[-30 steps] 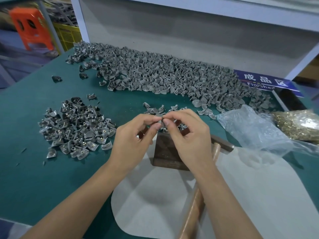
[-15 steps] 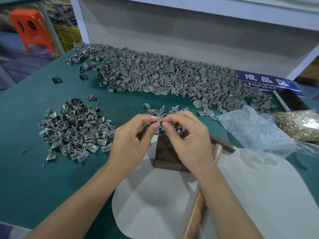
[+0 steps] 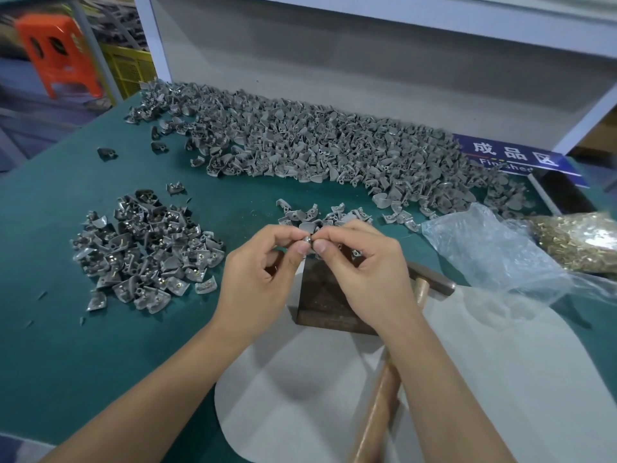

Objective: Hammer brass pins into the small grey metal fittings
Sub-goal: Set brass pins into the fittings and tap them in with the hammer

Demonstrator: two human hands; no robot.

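My left hand (image 3: 258,279) and my right hand (image 3: 365,274) meet fingertip to fingertip above a dark metal block (image 3: 329,299), both pinching one small grey fitting (image 3: 309,239). Whether a pin sits in it is hidden by my fingers. A hammer with a wooden handle (image 3: 377,409) lies under my right forearm, its head (image 3: 434,280) to the right of the block. Brass pins (image 3: 577,240) lie heaped in a clear plastic bag at the right edge. A few loose fittings (image 3: 320,215) lie just beyond my fingers.
A long heap of plain grey fittings (image 3: 317,145) runs along the back of the green table (image 3: 66,362). A smaller pile of fittings with brass in them (image 3: 143,248) lies at the left. A pale mat (image 3: 500,379) lies under the block. A blue sign (image 3: 514,158) sits back right.
My hands have stayed together over the block with only small finger movements on the fitting. The view has shifted slightly.
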